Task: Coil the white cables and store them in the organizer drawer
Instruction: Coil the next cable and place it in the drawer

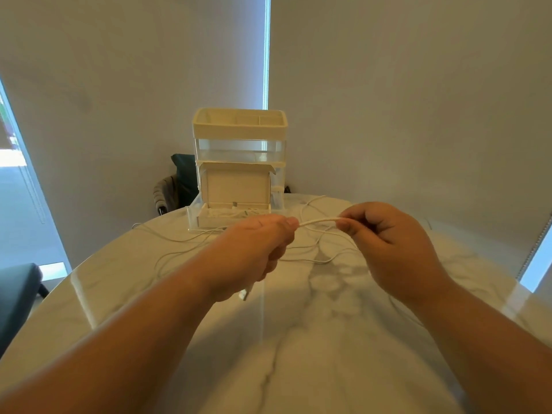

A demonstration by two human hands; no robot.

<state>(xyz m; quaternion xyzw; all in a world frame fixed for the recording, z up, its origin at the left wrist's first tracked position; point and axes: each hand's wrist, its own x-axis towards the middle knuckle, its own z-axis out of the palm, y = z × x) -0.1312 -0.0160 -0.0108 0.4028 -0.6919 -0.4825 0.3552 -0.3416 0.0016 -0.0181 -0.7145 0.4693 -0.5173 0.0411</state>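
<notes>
Together left hand point(257, 249), right hand point(391, 243) pinch one white cable point(318, 221); one organizer point(240, 127), one drawer point(209, 223) open.

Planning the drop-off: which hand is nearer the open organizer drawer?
Left. The left hand sits just in front of the drawer; the right hand is farther off to its right. Both pinch one white cable.

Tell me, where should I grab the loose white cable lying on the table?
Probably pinch the loose white cable at its near bend, coming from above with fingertips: it is thin and lies flat on the marble table, so nothing fits under it.
</notes>
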